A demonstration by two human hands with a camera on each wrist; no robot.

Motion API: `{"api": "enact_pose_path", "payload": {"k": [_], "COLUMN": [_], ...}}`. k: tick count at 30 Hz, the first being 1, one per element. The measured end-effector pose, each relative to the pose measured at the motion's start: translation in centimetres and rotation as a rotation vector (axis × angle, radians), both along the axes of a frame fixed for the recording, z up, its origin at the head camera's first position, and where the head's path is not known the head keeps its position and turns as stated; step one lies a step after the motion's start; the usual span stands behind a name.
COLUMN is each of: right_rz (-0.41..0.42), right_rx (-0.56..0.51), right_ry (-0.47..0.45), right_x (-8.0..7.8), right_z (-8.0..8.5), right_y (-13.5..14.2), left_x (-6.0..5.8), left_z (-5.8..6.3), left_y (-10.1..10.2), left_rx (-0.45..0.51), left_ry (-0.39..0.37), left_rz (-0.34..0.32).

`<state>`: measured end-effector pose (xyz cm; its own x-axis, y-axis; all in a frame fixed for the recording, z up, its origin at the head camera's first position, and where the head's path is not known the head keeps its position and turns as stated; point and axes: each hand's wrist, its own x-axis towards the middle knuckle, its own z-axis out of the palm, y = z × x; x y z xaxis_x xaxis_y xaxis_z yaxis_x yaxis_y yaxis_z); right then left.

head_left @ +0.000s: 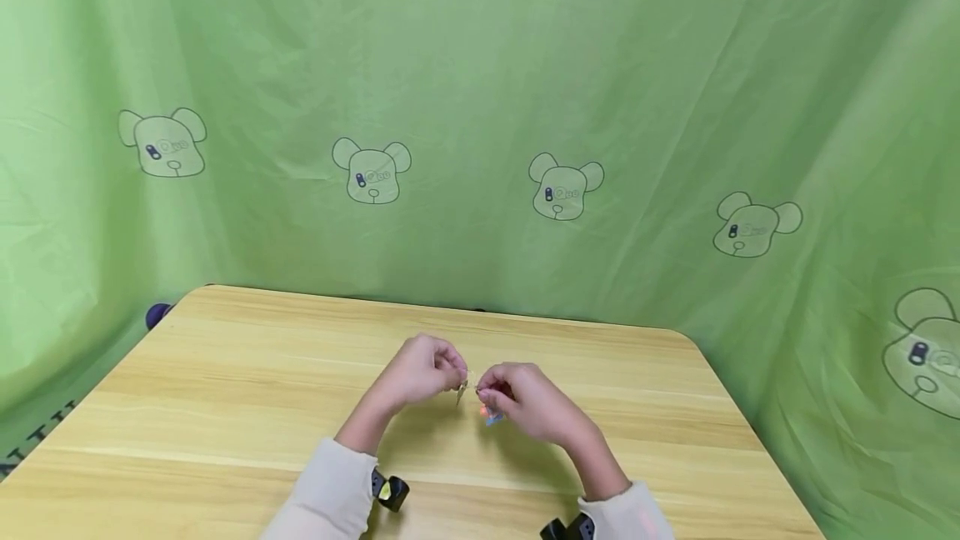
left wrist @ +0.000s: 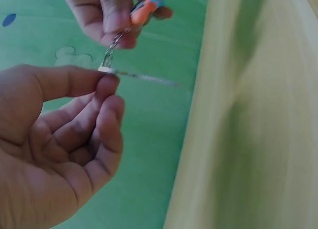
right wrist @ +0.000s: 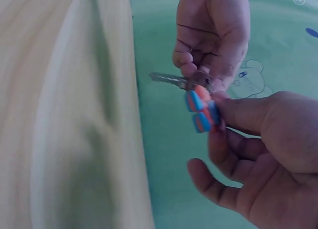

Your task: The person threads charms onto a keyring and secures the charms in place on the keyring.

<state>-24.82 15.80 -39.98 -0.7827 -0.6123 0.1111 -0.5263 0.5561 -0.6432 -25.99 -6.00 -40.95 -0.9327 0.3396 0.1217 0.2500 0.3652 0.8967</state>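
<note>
Over the middle of the table, my left hand (head_left: 423,372) pinches a metal key (right wrist: 170,79) by its head, between thumb and index finger. The key's toothed blade sticks out to the side, free of the fingers. My right hand (head_left: 531,400) faces it a short way off and pinches a keychain. From the key head a short silver chain (left wrist: 114,43) runs across to the right fingertips. An orange and blue charm (right wrist: 201,111) hangs there, just below the right thumb and fingers. The fingertips hide the far end of the chain.
Both hands are above a light wood table (head_left: 225,407) with rounded far corners. Behind and around it hangs a green curtain (head_left: 465,57) printed with bear heads. Small black cameras (head_left: 393,492) are strapped at the wrists, by the pale sleeves (head_left: 330,486).
</note>
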Motion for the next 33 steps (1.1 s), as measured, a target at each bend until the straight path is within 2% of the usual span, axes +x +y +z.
{"api": "enact_pose_path", "payload": {"k": [4,9,14,18,23,33], "right_rz": [0.068,0.129,0.163,0.171,0.162,0.155], "right_rx": [0.034,0.071,0.134,0.158,0.163,0.149], "right_ry": [-0.114,-0.207,-0.233,-0.251,-0.251,-0.211], "right_x": [-0.4,-0.6,-0.6,-0.5,-0.6,-0.8], "right_z": [-0.9,-1.8,-2.5,-3.0,-3.3,-4.3], "right_y": [0.2,0.4,0.3,0.2,0.1,-0.6], "left_x": [-0.3,-0.4,-0.3,-0.2,-0.1,-0.1], "left_z": [-0.9,-1.7,-2.6,-3.1,-3.5,-3.7], "left_y": [-0.3,-0.3,0.0,0.6,1.0,0.9], "left_rx": [-0.075,-0.148,-0.253,-0.331,-0.385,-0.478], "left_ry": [-0.052,-0.098,-0.072,-0.042,-0.032,0.031], "left_rz": [-0.078,-0.156,-0.199,-0.195,-0.172,-0.125]}}
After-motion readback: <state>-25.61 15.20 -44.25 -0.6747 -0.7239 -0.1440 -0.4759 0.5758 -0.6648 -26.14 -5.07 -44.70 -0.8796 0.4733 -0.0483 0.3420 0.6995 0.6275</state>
